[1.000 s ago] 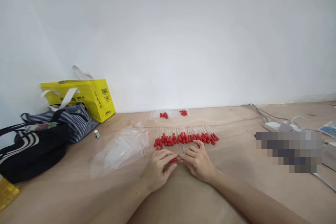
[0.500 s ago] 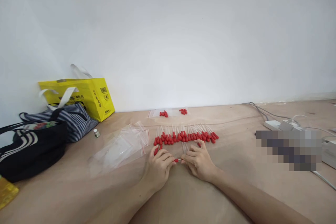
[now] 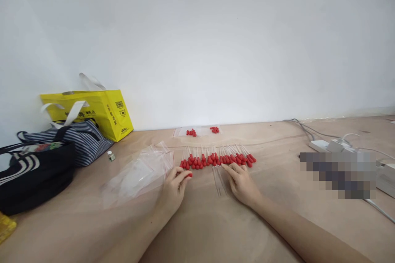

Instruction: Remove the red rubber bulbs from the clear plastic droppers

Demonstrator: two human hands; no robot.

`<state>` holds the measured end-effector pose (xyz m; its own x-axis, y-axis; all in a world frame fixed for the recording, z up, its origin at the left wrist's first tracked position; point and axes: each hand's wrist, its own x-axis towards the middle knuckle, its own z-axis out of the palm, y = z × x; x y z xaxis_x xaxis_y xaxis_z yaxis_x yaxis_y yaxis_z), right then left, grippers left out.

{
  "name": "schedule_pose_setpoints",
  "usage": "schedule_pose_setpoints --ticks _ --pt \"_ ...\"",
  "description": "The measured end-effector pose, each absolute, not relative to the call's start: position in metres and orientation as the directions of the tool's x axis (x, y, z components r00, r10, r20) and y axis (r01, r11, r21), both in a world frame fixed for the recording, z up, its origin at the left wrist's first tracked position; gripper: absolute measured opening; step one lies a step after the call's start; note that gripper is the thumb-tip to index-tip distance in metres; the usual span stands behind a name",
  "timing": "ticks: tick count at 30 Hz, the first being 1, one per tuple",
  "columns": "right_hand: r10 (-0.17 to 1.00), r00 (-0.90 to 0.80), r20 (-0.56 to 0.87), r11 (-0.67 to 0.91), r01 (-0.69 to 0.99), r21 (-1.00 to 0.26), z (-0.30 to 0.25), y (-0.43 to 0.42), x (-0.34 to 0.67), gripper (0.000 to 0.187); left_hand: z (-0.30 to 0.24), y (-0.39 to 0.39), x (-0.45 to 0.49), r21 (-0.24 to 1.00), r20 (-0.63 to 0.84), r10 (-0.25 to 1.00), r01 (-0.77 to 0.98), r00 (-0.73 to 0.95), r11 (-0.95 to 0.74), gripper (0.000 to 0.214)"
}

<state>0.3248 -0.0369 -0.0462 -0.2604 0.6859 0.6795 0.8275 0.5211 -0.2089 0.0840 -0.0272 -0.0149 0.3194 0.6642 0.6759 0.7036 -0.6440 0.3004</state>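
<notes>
left hand (image 3: 173, 189): on desk (image 3: 197, 230), fingers pinching a red dropper bulb (image 3: 189, 175)
right hand (image 3: 242, 181): loosely open, flat, fingertips at the row
glass tubes (image 3: 218, 181): bare, between hands
dropper row (image 3: 217, 158): just beyond fingertips
zip bags (image 3: 138, 172): left of left hand

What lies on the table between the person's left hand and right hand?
In the head view, a few clear dropper tubes lie on the bare table between the left hand and the right hand; nothing else.
</notes>
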Motion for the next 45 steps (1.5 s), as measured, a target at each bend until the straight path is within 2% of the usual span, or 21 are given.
schedule_pose_setpoints --ticks 5,10,16,27,35,41,45 --pt "0.701 -0.208 0.683 0.516 0.809 -0.283 -0.057 -0.031 0.323 0.047 -0.008 -0.004 0.050 0.341 0.733 0.672 0.796 0.108 -0.500 0.027" --pt "0.722 -0.176 0.669 0.488 0.815 -0.312 -0.059 -0.033 0.321 0.037 -0.006 0.007 0.018 0.423 0.600 0.800 0.855 -0.017 -0.300 0.028" --pt "0.741 -0.199 0.642 0.478 0.827 -0.296 -0.058 -0.033 0.317 0.027 -0.009 0.009 0.018 0.392 0.491 0.870 0.904 -0.047 -0.172 0.026" --pt "0.806 -0.216 0.551 0.463 0.810 -0.361 -0.046 -0.045 0.307 0.025 -0.007 0.004 0.033 0.249 0.599 0.794 0.918 0.106 -0.310 0.019" --pt "0.795 -0.200 0.573 0.475 0.792 -0.384 -0.045 -0.045 0.309 0.024 0.009 0.004 0.104 0.215 0.439 0.853 0.888 0.283 -0.405 0.011" --pt "0.759 -0.103 0.643 0.470 0.771 -0.430 -0.040 -0.039 0.325 0.022 0.010 0.021 0.164 0.162 0.401 0.845 0.881 0.352 -0.444 0.012" --pt "0.746 -0.074 0.662 0.469 0.765 -0.442 -0.039 -0.035 0.332 0.020 0.010 0.027 0.192 0.112 0.406 0.850 0.904 0.337 -0.412 0.018"
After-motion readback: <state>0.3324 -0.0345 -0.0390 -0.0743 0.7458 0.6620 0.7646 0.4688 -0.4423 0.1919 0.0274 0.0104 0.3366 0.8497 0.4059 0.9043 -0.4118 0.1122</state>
